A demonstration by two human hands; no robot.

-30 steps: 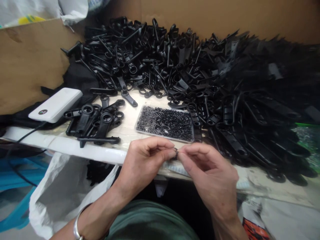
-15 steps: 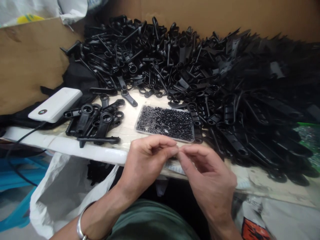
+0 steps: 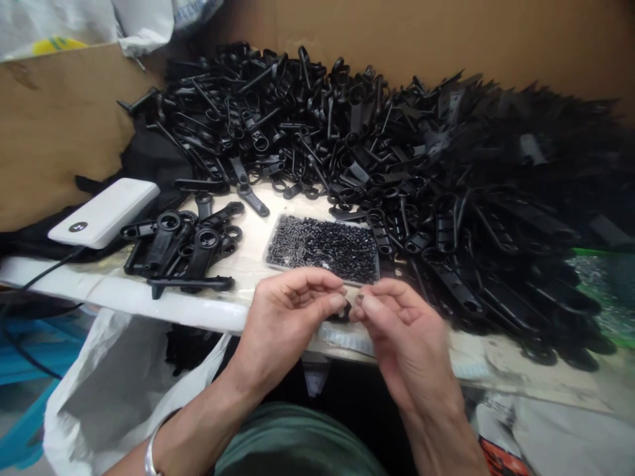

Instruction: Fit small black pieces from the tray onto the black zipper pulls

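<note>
Right hand (image 3: 411, 330) pinching dark bit (image 3: 360, 299), likely light, stiff, slippery, wanting edge hold; left hand (image 3: 284, 317) holding fingertips close, grip unclear.

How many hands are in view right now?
2: the left hand at the near edge of the clear tray, and the right hand just below the tray's near right corner.
</note>
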